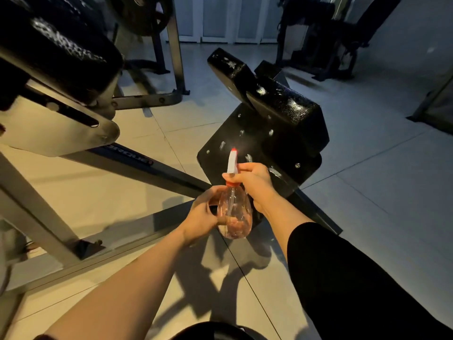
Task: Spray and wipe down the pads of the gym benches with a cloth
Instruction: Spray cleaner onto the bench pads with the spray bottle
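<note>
Pads (284, 106) of the black bench sit on the tiled floor (367, 192) ahead of you, their tops glistening with wet streaks. Your right hand (250, 180) grips the neck of the clear spray bottle (235, 214), fingers curled round the white trigger head, nozzle aimed at the pads. Your left hand (203, 214) cups the bottle's body from the side, fingers wrapped round it.
</note>
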The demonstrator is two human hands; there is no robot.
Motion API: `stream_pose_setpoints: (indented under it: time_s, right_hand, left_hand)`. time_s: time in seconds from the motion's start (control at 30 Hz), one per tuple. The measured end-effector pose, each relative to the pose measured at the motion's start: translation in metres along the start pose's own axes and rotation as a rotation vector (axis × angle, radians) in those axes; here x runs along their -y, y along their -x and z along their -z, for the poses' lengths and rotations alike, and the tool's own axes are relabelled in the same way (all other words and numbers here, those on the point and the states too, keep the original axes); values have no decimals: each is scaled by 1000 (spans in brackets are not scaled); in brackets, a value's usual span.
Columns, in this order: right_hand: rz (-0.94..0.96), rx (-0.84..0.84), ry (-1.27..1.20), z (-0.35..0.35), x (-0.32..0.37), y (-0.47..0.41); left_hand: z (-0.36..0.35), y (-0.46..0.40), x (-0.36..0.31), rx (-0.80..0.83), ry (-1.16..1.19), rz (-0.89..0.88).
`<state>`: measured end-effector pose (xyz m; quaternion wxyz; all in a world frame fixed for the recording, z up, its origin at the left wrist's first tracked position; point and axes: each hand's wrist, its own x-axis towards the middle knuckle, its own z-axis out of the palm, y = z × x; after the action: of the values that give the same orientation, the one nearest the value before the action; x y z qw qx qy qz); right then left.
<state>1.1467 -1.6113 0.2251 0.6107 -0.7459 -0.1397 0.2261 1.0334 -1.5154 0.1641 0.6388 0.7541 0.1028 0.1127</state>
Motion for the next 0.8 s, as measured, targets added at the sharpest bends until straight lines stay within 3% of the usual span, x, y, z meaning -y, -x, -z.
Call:
stream_pose_setpoints:
  time_s: [0.4, 0.63, 0.8]
  right_hand:
    - [53, 75, -35, -21, 13, 10]
    - [59, 23, -50, -26, 9, 20]
    - [46, -51, -39, 2, 9, 37]
  left_hand:
    - [21, 12, -9, -78, -63, -18]
    - [18, 22, -9, -87, -47, -12]
    - [0, 17, -8, 11, -64, -44]
